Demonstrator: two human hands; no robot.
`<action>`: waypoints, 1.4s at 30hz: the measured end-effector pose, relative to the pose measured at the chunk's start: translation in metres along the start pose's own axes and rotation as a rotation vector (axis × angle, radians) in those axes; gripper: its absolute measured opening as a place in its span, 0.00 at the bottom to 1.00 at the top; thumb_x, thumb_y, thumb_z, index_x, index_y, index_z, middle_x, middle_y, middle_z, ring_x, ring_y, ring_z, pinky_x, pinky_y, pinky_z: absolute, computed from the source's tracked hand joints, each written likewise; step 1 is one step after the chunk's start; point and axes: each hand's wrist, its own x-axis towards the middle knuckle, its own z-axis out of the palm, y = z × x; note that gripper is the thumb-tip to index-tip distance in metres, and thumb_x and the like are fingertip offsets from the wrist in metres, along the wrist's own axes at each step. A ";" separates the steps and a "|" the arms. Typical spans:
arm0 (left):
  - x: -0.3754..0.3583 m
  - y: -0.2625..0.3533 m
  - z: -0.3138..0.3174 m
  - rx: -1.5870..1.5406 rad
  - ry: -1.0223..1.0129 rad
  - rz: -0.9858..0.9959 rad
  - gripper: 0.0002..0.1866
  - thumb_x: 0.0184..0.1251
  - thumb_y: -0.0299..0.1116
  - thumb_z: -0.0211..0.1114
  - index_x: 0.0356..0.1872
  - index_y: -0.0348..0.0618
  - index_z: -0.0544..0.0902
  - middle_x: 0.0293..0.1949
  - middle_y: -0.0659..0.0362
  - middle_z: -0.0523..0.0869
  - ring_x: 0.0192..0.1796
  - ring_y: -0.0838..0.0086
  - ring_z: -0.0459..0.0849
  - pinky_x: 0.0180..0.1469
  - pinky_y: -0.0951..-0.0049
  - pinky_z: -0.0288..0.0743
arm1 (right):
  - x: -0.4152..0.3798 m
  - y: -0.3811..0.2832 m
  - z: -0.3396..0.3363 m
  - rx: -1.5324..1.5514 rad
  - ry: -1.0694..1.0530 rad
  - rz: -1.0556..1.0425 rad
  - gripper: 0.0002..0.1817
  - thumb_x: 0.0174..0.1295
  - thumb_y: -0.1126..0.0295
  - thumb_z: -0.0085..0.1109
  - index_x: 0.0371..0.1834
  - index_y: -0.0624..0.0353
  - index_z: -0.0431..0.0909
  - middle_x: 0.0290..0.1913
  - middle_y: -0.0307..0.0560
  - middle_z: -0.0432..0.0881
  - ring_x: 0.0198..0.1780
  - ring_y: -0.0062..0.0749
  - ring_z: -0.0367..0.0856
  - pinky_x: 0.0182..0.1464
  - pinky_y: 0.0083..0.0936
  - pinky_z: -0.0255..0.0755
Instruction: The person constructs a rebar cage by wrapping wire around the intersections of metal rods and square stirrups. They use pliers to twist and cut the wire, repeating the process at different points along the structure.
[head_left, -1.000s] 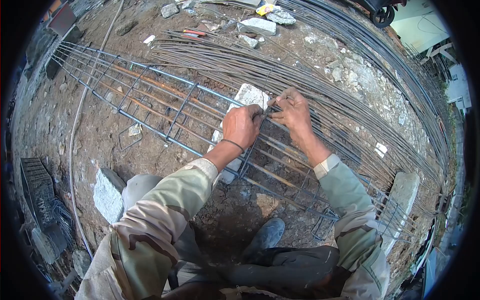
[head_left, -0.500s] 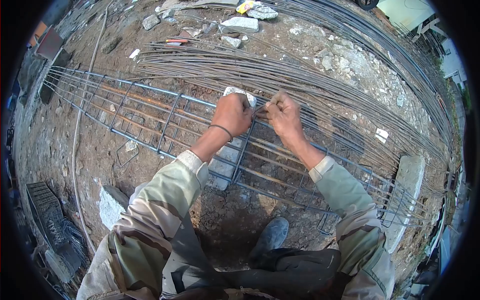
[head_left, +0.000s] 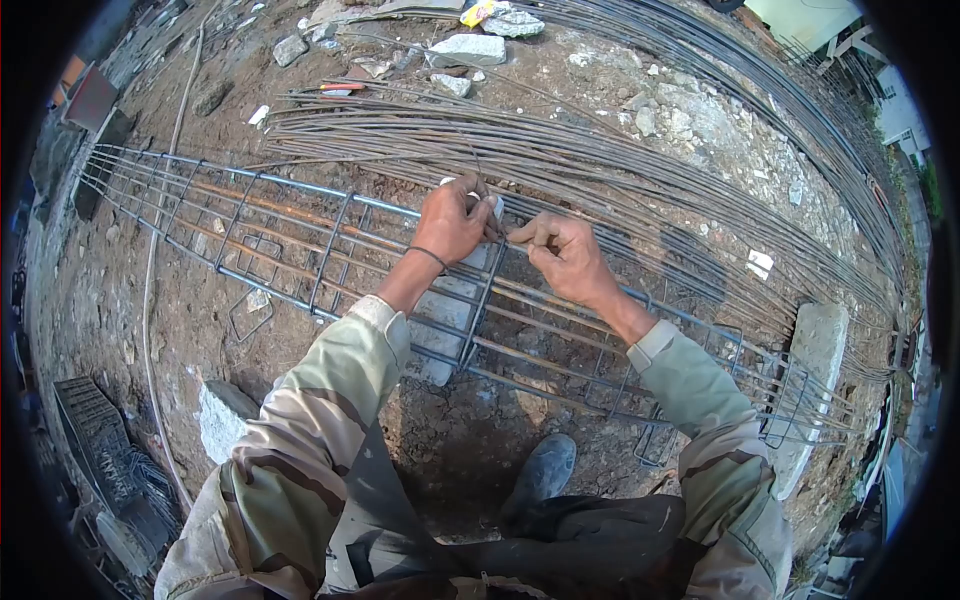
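Note:
A long rebar cage (head_left: 335, 235) of thin bars and square stirrups lies across the ground before me. My left hand (head_left: 455, 220) is closed at the far top bar, beside a stirrup (head_left: 482, 310). A thin tie wire (head_left: 476, 155) seems to stick up from its fingers. My right hand (head_left: 565, 255) is just right of that stirrup, thumb and forefinger pinched at the same joint. The wire between the fingertips is barely visible. Pale concrete blocks (head_left: 437, 320) lie under the cage, partly hidden by the bars and my left hand.
Loose rebar rods (head_left: 400, 135) lie in a bundle beyond the cage. Red-handled pliers (head_left: 342, 87) rest near their left end. A concrete slab (head_left: 815, 350) is under the cage's right end. A concrete chunk (head_left: 225, 415) lies left of my legs, and a hose (head_left: 150, 330) crosses the left ground.
My right hand has turned and come down slightly, its pinch now lower at the joint. My left hand has shifted a little left, with its fingers still closed. The cage looks unmoved.

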 end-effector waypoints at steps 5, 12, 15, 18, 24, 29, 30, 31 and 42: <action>-0.002 -0.006 -0.017 0.064 -0.181 0.020 0.21 0.79 0.29 0.68 0.65 0.33 0.73 0.41 0.50 0.95 0.32 0.76 0.90 0.34 0.72 0.84 | -0.001 0.001 -0.004 0.111 -0.044 -0.010 0.11 0.65 0.84 0.62 0.29 0.61 0.71 0.51 0.54 0.91 0.53 0.34 0.90 0.50 0.35 0.85; -0.012 -0.005 -0.014 0.400 -0.216 0.236 0.44 0.60 0.35 0.82 0.72 0.29 0.66 0.56 0.48 0.92 0.52 0.52 0.91 0.55 0.56 0.84 | 0.011 -0.007 -0.003 0.446 0.042 0.168 0.07 0.75 0.83 0.57 0.36 0.64 0.74 0.54 0.55 0.83 0.56 0.40 0.89 0.64 0.37 0.89; -0.011 0.001 -0.011 0.431 -0.234 0.168 0.44 0.57 0.36 0.84 0.70 0.32 0.68 0.54 0.48 0.93 0.52 0.52 0.91 0.55 0.56 0.84 | 0.014 -0.008 -0.001 0.437 0.055 0.194 0.06 0.74 0.83 0.58 0.37 0.65 0.74 0.52 0.54 0.83 0.56 0.41 0.90 0.61 0.35 0.90; -0.014 0.008 -0.013 0.443 -0.234 0.136 0.41 0.57 0.35 0.83 0.69 0.36 0.70 0.51 0.49 0.94 0.51 0.52 0.92 0.54 0.57 0.84 | 0.014 -0.003 0.004 0.421 0.083 0.179 0.05 0.72 0.83 0.59 0.37 0.65 0.75 0.50 0.51 0.84 0.55 0.39 0.90 0.56 0.31 0.89; -0.015 0.000 -0.015 0.276 -0.189 0.116 0.36 0.63 0.30 0.79 0.70 0.33 0.73 0.45 0.48 0.95 0.48 0.54 0.93 0.51 0.59 0.84 | 0.005 -0.008 -0.001 0.007 0.120 -0.014 0.06 0.63 0.83 0.62 0.30 0.63 0.76 0.46 0.48 0.85 0.44 0.32 0.86 0.50 0.30 0.79; -0.013 -0.010 -0.008 0.361 -0.082 0.175 0.33 0.64 0.30 0.79 0.68 0.31 0.77 0.43 0.49 0.95 0.50 0.55 0.93 0.52 0.59 0.84 | -0.012 -0.021 0.005 -0.229 0.106 -0.176 0.04 0.55 0.82 0.64 0.28 0.66 0.78 0.45 0.48 0.82 0.45 0.41 0.83 0.47 0.35 0.78; -0.013 -0.008 -0.007 0.398 -0.070 0.158 0.33 0.64 0.30 0.79 0.68 0.31 0.78 0.43 0.50 0.95 0.50 0.55 0.93 0.53 0.60 0.84 | -0.016 -0.023 0.009 -0.378 0.063 -0.244 0.03 0.54 0.82 0.64 0.29 0.66 0.79 0.45 0.48 0.81 0.47 0.43 0.81 0.46 0.37 0.78; -0.012 -0.007 -0.007 0.435 -0.058 0.139 0.32 0.64 0.31 0.79 0.67 0.31 0.78 0.43 0.50 0.95 0.50 0.54 0.93 0.54 0.60 0.84 | -0.018 -0.024 0.011 -0.527 0.017 -0.311 0.02 0.53 0.82 0.64 0.29 0.67 0.81 0.46 0.48 0.80 0.50 0.46 0.79 0.44 0.39 0.78; -0.010 0.005 -0.012 0.327 -0.129 0.088 0.19 0.61 0.29 0.80 0.47 0.33 0.81 0.41 0.47 0.95 0.47 0.61 0.95 0.51 0.65 0.86 | -0.005 -0.028 0.016 -0.552 -0.189 -0.086 0.08 0.57 0.74 0.75 0.30 0.67 0.85 0.50 0.54 0.75 0.57 0.47 0.75 0.58 0.44 0.73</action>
